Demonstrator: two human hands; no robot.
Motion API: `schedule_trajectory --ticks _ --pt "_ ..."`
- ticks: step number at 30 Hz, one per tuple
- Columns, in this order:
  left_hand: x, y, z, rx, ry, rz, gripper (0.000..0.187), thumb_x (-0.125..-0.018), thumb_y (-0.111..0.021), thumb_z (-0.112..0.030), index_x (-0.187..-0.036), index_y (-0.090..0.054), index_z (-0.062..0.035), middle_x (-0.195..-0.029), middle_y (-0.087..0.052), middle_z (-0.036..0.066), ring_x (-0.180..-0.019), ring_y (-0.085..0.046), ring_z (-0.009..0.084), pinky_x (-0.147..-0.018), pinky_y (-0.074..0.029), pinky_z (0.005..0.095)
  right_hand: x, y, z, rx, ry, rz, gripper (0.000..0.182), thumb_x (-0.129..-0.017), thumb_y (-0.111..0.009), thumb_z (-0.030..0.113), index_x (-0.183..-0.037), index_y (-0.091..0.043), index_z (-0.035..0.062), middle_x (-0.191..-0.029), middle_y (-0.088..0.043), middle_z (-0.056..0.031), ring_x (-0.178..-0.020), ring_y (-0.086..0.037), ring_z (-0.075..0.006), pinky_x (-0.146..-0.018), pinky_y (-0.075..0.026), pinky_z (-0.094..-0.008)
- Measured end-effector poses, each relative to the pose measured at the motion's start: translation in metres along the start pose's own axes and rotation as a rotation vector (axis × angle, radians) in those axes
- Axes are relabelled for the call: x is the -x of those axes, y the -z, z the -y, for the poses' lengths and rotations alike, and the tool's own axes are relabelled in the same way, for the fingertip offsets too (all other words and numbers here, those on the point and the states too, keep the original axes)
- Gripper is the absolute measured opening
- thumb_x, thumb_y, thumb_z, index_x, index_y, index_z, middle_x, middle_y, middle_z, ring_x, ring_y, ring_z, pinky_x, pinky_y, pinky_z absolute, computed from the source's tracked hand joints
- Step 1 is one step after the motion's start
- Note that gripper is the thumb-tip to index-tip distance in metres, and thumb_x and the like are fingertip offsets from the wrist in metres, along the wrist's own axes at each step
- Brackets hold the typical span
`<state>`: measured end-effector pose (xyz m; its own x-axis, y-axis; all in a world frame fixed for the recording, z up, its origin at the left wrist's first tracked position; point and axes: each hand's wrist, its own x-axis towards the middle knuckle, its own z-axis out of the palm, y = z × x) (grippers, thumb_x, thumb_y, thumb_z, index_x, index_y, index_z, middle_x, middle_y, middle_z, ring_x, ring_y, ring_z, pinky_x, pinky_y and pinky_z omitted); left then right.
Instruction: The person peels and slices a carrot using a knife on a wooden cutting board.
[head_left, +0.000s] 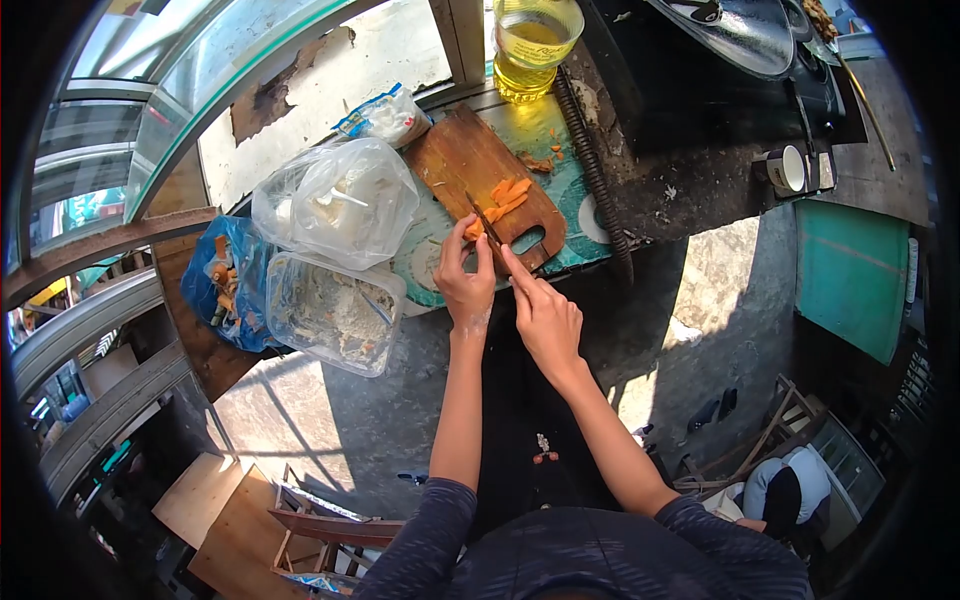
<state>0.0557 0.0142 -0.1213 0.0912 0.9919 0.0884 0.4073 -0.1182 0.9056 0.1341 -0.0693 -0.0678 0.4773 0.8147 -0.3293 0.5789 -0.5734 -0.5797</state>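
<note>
A wooden cutting board [455,150] lies at an angle on the table, with its handle hole towards me. Orange carrot slices [510,200] are gathered on it. My left hand [468,285] is closed, its fingertips pinching a carrot piece [474,230] against the board. My right hand [548,318] grips a knife [482,213], its index finger stretched along the back. The blade points away from me, right beside the carrot piece. The knife's handle is mostly hidden in my right hand.
Left of the board are a plastic bag of white stuff [345,200], a clear tub with floury residue [335,315] and a blue bag of peelings [225,280]. Behind stands a container of yellow oil [525,75]. A cup [785,170] and a metal pan [745,35] are at right.
</note>
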Motion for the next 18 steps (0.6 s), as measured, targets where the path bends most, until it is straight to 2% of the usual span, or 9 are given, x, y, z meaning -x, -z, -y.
schedule_trajectory --ticks 1,3,6,7,9,10,11,15,18 --pt "0.002 0.001 -0.002 -0.006 -0.031 0.008 0.026 -0.087 -0.064 -0.003 -0.113 -0.063 -0.001 -0.107 -0.068 0.011 -0.095 -0.068 0.0267 -0.074 -0.055 0.0331 -0.001 0.001 0.0 0.042 -0.034 0.018 0.045 -0.095 -0.054 0.023 -0.138 -0.05 0.0351 -0.09 -0.07 -0.0145 -0.073 -0.067 -0.0353 -0.06 -0.054 -0.0429" --pt "0.003 0.004 -0.008 -0.017 -0.1 0.022 0.027 -0.086 -0.063 -0.003 -0.113 -0.063 -0.0009 -0.107 -0.069 0.011 -0.095 -0.068 0.0269 -0.076 -0.055 0.0333 -0.006 0.0 -0.009 -0.09 -0.049 0.039 0.042 -0.096 -0.052 0.025 -0.137 -0.051 0.0351 -0.092 -0.07 -0.0147 -0.075 -0.067 -0.0361 -0.063 -0.054 -0.0433" --pt "0.003 -0.004 -0.019 0.122 0.078 0.021 0.026 -0.085 -0.063 -0.002 -0.112 -0.064 -0.0009 -0.108 -0.069 0.012 -0.098 -0.067 0.0276 -0.08 -0.054 0.0351 -0.012 0.003 -0.016 -0.287 -0.141 0.139 0.038 -0.099 -0.048 0.029 -0.136 -0.053 0.0336 -0.096 -0.069 -0.0168 -0.084 -0.067 -0.037 -0.072 -0.053 -0.0422" --pt "0.002 -0.005 -0.012 0.064 0.02 0.023 0.029 -0.087 -0.062 -0.002 -0.116 -0.061 -0.0014 -0.113 -0.067 0.013 -0.105 -0.066 0.0293 -0.087 -0.052 0.0367 -0.013 0.006 -0.017 -0.346 -0.166 0.156 0.037 -0.099 -0.048 0.029 -0.136 -0.053 0.0333 -0.097 -0.069 -0.0172 -0.086 -0.066 -0.0369 -0.074 -0.052 -0.0416" --pt "-0.004 -0.005 -0.009 0.083 0.038 0.032 0.031 -0.089 -0.061 -0.001 -0.12 -0.058 0.0001 -0.12 -0.065 0.013 -0.11 -0.063 0.0245 -0.092 -0.051 0.0355 -0.018 0.013 -0.018 -0.48 -0.243 0.232 0.037 -0.099 -0.047 0.029 -0.135 -0.054 0.0296 -0.106 -0.067 -0.0188 -0.094 -0.065 -0.0371 -0.079 -0.051 -0.0388" --pt "-0.006 -0.004 -0.009 0.09 0.05 0.039 0.032 -0.09 -0.06 0.0 -0.122 -0.057 0.0009 -0.124 -0.063 0.013 -0.112 -0.062 0.0221 -0.095 -0.051 0.0349 -0.018 0.012 -0.02 -0.489 -0.214 0.204 0.037 -0.1 -0.047 0.029 -0.135 -0.054 0.0282 -0.108 -0.066 -0.0188 -0.094 -0.065 -0.0369 -0.079 -0.051 -0.0384" --pt "-0.006 -0.001 -0.008 0.11 0.077 0.065 0.037 -0.091 -0.06 0.0 -0.127 -0.053 0.0007 -0.129 -0.06 0.015 -0.118 -0.059 0.0238 -0.099 -0.047 0.0363 -0.016 0.009 -0.023 -0.5 -0.187 0.181 0.036 -0.1 -0.047 0.028 -0.135 -0.054 0.0267 -0.109 -0.066 -0.0189 -0.094 -0.066 -0.0367 -0.079 -0.051 -0.038" --pt "-0.011 0.009 -0.002 0.057 0.011 0.054 0.034 -0.089 -0.062 -0.001 -0.122 -0.058 -0.0013 -0.127 -0.061 0.014 -0.107 -0.064 0.023 -0.087 -0.052 0.0331 -0.009 0.012 -0.019 -0.527 -0.202 0.159 0.036 -0.1 -0.047 0.025 -0.135 -0.055 0.0216 -0.113 -0.065 -0.0192 -0.095 -0.066 -0.0362 -0.079 -0.05 -0.0367" --pt "-0.014 0.021 -0.001 -0.013 0.035 0.083 0.033 -0.085 -0.065 0.0 -0.118 -0.063 -0.005 -0.124 -0.063 0.014 -0.093 -0.067 0.0234 -0.077 -0.054 0.0335 -0.006 0.009 -0.019 -0.49 -0.159 0.105 0.037 -0.1 -0.047 0.024 -0.136 -0.054 0.0208 -0.114 -0.065 -0.0189 -0.083 -0.07 -0.0298 -0.076 -0.05 -0.035"
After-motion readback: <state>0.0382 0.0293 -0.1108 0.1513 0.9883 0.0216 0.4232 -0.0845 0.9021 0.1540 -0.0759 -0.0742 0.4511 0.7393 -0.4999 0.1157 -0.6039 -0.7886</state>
